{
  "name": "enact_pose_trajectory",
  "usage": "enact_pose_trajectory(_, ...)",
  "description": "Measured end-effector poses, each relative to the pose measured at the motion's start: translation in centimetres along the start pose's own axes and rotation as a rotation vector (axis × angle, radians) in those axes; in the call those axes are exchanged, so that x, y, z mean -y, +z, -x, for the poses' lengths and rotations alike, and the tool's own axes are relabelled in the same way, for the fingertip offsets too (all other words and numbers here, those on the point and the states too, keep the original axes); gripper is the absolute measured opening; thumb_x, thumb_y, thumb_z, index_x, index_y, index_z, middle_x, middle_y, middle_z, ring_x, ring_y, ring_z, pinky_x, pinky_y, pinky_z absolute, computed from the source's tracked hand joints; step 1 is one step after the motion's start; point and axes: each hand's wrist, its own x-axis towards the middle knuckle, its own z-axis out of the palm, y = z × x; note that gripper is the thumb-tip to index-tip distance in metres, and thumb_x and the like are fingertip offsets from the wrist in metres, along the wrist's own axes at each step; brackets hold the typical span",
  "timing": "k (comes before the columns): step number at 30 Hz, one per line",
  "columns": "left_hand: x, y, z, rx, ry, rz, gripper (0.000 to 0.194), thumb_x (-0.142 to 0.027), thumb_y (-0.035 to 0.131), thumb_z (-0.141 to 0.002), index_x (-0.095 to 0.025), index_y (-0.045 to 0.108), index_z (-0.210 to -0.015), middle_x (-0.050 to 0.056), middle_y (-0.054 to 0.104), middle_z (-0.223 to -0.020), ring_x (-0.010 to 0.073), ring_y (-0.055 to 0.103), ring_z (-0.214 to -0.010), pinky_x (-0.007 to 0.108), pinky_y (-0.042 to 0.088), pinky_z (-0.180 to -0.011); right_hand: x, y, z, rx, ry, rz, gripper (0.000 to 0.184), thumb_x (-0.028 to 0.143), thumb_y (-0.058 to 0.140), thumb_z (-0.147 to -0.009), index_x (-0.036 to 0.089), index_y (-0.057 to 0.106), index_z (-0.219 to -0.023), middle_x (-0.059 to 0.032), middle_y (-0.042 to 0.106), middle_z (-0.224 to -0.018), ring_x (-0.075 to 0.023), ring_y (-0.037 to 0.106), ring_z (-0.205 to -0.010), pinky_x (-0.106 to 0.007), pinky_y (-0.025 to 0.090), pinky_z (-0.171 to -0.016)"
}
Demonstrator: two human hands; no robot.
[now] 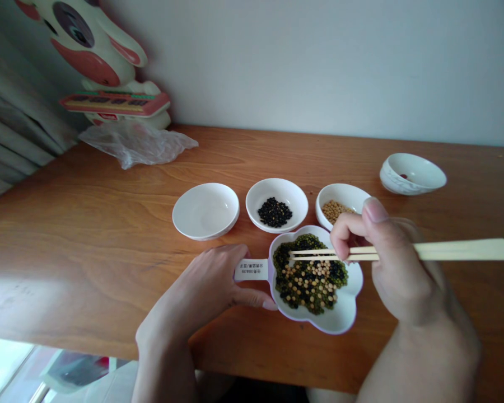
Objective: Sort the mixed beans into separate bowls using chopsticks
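My left hand (218, 285) is closed around the labelled handle (252, 270) of a white flower-shaped dish (346, 313) with a purple rim. In the dish lies a mix of green, black and yellow beans (311, 277). My right hand (395, 263) grips a pair of light chopsticks (453, 250), whose tips dip into the beans at the dish's left side. I cannot make out a bean between the tips. Behind the dish stand a bowl of black beans (275, 212) and a bowl of yellow beans (336, 211), partly covered by my right hand.
An empty white bowl (205, 211) is left of the black beans. Farther back on the right, another white bowl (420, 174) holds a small reddish-brown item. A crumpled plastic bag (138, 146) lies by a cow-shaped toy keyboard (113, 103) at the back left of the wooden table (88, 235).
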Motion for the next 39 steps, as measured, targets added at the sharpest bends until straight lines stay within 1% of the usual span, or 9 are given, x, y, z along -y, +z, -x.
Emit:
enact_pose_trajectory(5, 0.13, 0.16, 0.04, -0.012, 0.015, 0.005, 0.060, -0.080, 0.080, -0.069, -0.025, 0.063, -0.087, 0.001, 0.074, -0.088, 0.0251, 0.066, -0.076, 0.033, 0.039, -0.065, -0.05, 0.15, 0.08, 0.002, -0.001, -0.004, 0.063, 0.060, 0.030, -0.110, 0.022, 0.053, -0.066, -0.0002, 0.048, -0.061, -0.0175, 0.046, -0.062, -0.037, 0.028, -0.065)
enact_pose_trajectory(10, 0.17, 0.14, 0.17, -0.020, 0.031, 0.018, 0.058, -0.079, 0.078, -0.072, -0.025, 0.064, -0.087, 0.002, 0.074, -0.089, 0.0246, 0.065, -0.077, 0.032, 0.039, -0.066, -0.03, 0.16, 0.15, -0.002, 0.009, -0.001, 0.062, 0.059, 0.031, -0.111, 0.022, 0.052, -0.065, 0.0001, 0.046, -0.061, -0.0172, 0.045, -0.061, -0.037, 0.028, -0.065)
enact_pose_trajectory(14, 0.22, 0.10, 0.14, -0.028, 0.036, 0.019, 0.062, -0.082, 0.080, -0.068, -0.025, 0.063, -0.086, 0.001, 0.073, -0.089, 0.0245, 0.065, -0.077, 0.032, 0.039, -0.066, 0.04, 0.03, 0.10, -0.006, -0.006, -0.002, 0.062, 0.059, 0.031, -0.111, 0.022, 0.052, -0.064, -0.0001, 0.047, -0.061, -0.0175, 0.046, -0.062, -0.038, 0.029, -0.065)
enact_pose_trajectory(18, 0.28, 0.14, -0.04, -0.030, 0.037, 0.022, 0.063, -0.083, 0.080, -0.068, -0.025, 0.064, -0.087, 0.000, 0.073, -0.089, 0.0246, 0.065, -0.079, 0.032, 0.040, -0.067, -0.09, -0.10, 0.10, -0.018, 0.012, -0.002, 0.063, 0.060, 0.031, -0.110, 0.023, 0.053, -0.065, 0.0000, 0.047, -0.061, -0.0173, 0.045, -0.062, -0.038, 0.029, -0.065)
enact_pose_trajectory(21, 0.28, 0.19, -0.06, -0.033, 0.039, 0.025, 0.064, -0.083, 0.080, -0.067, -0.025, 0.065, -0.088, 0.000, 0.073, -0.090, 0.0247, 0.066, -0.080, 0.032, 0.039, -0.067, -0.23, -0.16, 0.19, -0.035, 0.025, 0.010, 0.063, 0.062, 0.032, -0.110, 0.023, 0.054, -0.065, 0.0002, 0.047, -0.061, -0.0171, 0.045, -0.062, -0.038, 0.029, -0.064)
enact_pose_trajectory(25, 0.21, 0.19, 0.08, -0.044, 0.045, 0.029, 0.062, -0.082, 0.081, -0.067, -0.025, 0.064, -0.086, -0.001, 0.073, -0.088, 0.0236, 0.065, -0.077, 0.031, 0.038, -0.065, -0.30, -0.18, 0.25, -0.036, 0.015, 0.030, 0.065, 0.063, 0.031, -0.109, 0.022, 0.052, -0.064, 0.0000, 0.047, -0.061, -0.0170, 0.046, -0.062, -0.038, 0.029, -0.064)
enact_pose_trajectory(33, 0.35, 0.19, -0.01, -0.039, 0.036, 0.024, 0.064, -0.084, 0.081, -0.065, -0.025, 0.064, -0.086, -0.001, 0.073, -0.086, 0.0233, 0.064, -0.075, 0.031, 0.038, -0.064, -0.09, 0.00, 0.11, -0.040, 0.002, 0.030, 0.063, 0.061, 0.033, -0.110, 0.022, 0.053, -0.064, 0.0002, 0.048, -0.061, -0.0171, 0.046, -0.062, -0.037, 0.029, -0.065)
enact_pose_trajectory(39, 0.31, 0.21, 0.00, -0.041, 0.034, 0.023, 0.063, -0.083, 0.081, -0.067, -0.025, 0.065, -0.087, 0.000, 0.073, -0.088, 0.0232, 0.064, -0.076, 0.032, 0.039, -0.065, -0.11, 0.02, 0.10, -0.036, -0.012, 0.034, 0.062, 0.059, 0.034, -0.110, 0.022, 0.052, -0.064, 0.0004, 0.048, -0.060, -0.0169, 0.045, -0.061, -0.037, 0.028, -0.065)
